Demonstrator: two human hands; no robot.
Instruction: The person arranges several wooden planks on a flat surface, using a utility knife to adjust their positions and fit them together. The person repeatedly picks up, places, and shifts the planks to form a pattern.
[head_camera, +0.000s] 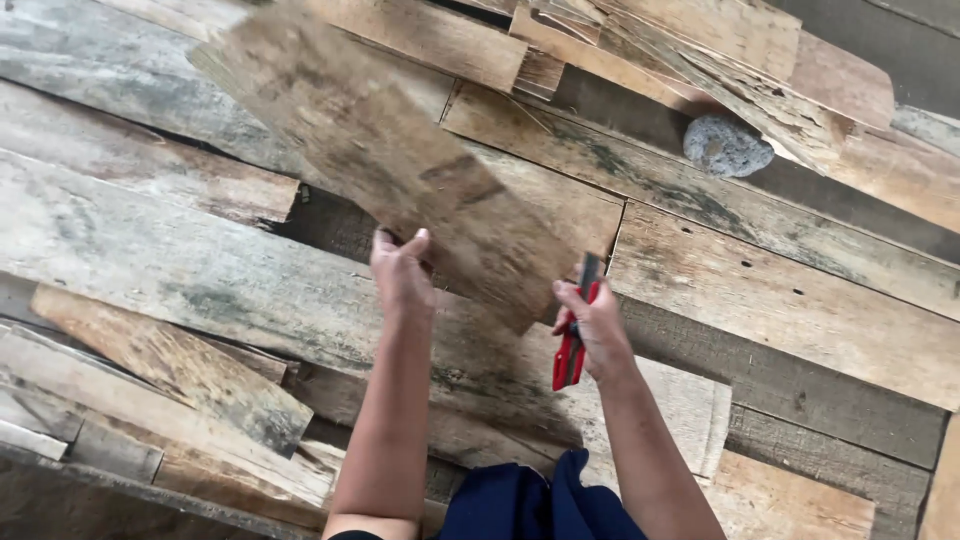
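Observation:
My left hand grips the near edge of a weathered wooden board, which is lifted and tilted above the pile, blurred by motion. My right hand sits just right of the board's lower corner and holds a red-handled tool with a dark blade end pointing up toward the board. Both forearms reach up from the bottom of the view.
Old grey-brown planks lie side by side and overlapping all around. A round grey stone rests among boards at the upper right. Loose short boards stack at the lower left. Dark blue cloth shows at the bottom.

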